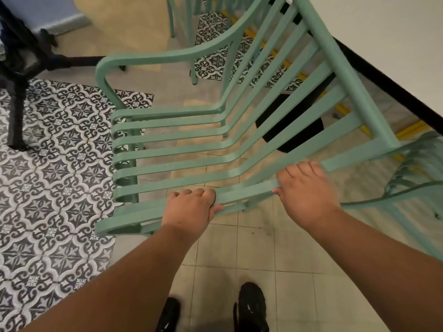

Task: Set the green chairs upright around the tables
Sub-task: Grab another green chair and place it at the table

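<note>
The left hand [191,208] and right hand [305,188] both curl round the nearest flat slat of a green metal chair [167,149], with the fingertips hidden beneath it. The chair is tilted, its top rail beside the black-edged white table [383,44]. Another green chair [412,168] at the right is blurred and cut off. Patterned tiles [60,164] lie to the left.

You are holding a green chair [215,144] whose flat slats are showing smooth, satin paint, seemingly over metal. At nine o'clock the patterned tiles [55,164] are looking matt and slightly worn; at six o'clock the plain tiles [239,248] are showing scuffs. At two o'clock the tabletop [395,44] is looking smooth and matt
</note>
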The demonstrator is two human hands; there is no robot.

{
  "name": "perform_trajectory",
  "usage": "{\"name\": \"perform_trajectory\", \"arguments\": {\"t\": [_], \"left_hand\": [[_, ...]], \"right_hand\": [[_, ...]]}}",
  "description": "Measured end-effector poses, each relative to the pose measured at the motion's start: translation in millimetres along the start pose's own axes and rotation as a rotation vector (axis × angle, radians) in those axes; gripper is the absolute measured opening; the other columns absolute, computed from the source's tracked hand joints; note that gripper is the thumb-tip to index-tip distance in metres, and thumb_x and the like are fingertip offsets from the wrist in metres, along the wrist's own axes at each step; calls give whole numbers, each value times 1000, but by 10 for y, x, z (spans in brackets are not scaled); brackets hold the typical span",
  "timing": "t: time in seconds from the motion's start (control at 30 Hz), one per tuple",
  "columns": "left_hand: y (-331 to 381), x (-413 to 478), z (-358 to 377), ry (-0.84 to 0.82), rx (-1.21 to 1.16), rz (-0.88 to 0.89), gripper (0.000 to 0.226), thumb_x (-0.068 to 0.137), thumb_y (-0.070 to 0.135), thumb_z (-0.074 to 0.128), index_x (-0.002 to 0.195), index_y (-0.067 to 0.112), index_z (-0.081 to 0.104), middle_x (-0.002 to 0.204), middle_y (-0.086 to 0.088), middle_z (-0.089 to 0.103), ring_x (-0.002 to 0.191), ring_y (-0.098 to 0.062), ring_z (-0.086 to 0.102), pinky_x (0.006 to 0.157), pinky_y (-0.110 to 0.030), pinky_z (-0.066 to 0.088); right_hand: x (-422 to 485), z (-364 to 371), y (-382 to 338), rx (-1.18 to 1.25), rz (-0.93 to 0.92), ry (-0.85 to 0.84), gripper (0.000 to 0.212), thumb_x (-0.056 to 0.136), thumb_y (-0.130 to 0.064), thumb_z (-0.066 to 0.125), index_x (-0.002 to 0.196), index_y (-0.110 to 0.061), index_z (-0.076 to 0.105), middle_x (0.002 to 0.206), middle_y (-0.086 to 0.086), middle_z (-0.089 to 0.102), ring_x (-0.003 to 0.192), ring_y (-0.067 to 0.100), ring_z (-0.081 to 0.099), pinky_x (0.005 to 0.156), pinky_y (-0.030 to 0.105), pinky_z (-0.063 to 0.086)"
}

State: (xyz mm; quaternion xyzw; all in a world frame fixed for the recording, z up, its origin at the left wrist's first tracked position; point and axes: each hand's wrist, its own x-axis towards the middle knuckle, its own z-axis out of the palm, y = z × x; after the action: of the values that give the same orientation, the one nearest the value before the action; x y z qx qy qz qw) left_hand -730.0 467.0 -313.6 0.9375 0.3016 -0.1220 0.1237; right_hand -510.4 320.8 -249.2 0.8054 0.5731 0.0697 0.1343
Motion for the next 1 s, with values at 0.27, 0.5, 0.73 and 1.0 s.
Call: {"name": "perform_trajectory", "arguments": {"t": [0.27,0.5,0.73,1.0], "left_hand": [[-143,-75,29,46,14,50,47,99,66,20,107,32,51,96,12,64,91,-21,60,82,-40,42],[-425,-147,46,94,16,96,45,96,70,14,91,36,43,78,12,54,73,-16,53,73,-36,41],[-820,-125,-19,100,75,134,58,95,75,11,87,33,50,77,12,55,74,-14,56,74,-36,45],[-1170,-76,-47,123,125,196,71,87,80,-2,88,32,50,84,11,59,84,-18,62,77,-36,34]], "right_hand": [[-79,-55,-162,4,42,-54,28,84,-37,77,88,-11,70,82,7,64,85,33,60,95,42,31],[-172,-198,-449,44,79,-95,26,87,-42,71,92,-16,71,87,3,66,89,28,60,93,41,31],[-152,-371,-851,97,138,-151,27,81,-38,77,84,-12,71,79,6,63,80,29,60,85,43,42],[-98,-677,-1118,138,99,-283,34,106,-31,38,133,-15,51,128,4,55,121,26,47,109,38,29]]}}
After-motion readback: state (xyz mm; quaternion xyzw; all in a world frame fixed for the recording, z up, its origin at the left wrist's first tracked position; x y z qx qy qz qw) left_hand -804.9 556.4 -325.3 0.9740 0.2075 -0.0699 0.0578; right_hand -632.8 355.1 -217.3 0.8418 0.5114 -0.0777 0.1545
